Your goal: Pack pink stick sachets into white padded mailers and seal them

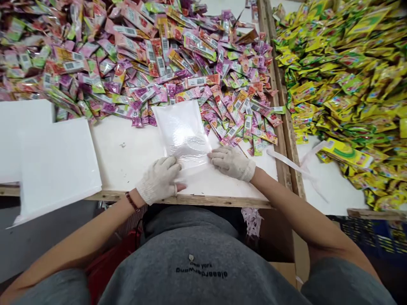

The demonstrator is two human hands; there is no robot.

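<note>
A glossy white plastic bag (184, 127) lies flat on the white tabletop in front of me, its near part wrinkled and see-through. My left hand (161, 178), in a white knitted glove with a bare thumb tip, has its fingers curled at the bag's lower left corner. At the lower right edge, my right hand (232, 163), gloved too, pinches the film with its fingertips. The bag's far end touches a heap of small pink, purple and green sachets (203, 80). Part of the bag's near edge is blurred beside the left hand.
Stacks of flat white bags (60, 161) lie at the left, one overhanging the table edge. A wooden divider (282, 110) separates the sachets from a pile of yellow packets (337, 93) at the right. A torn pale strip (292, 165) crosses the divider.
</note>
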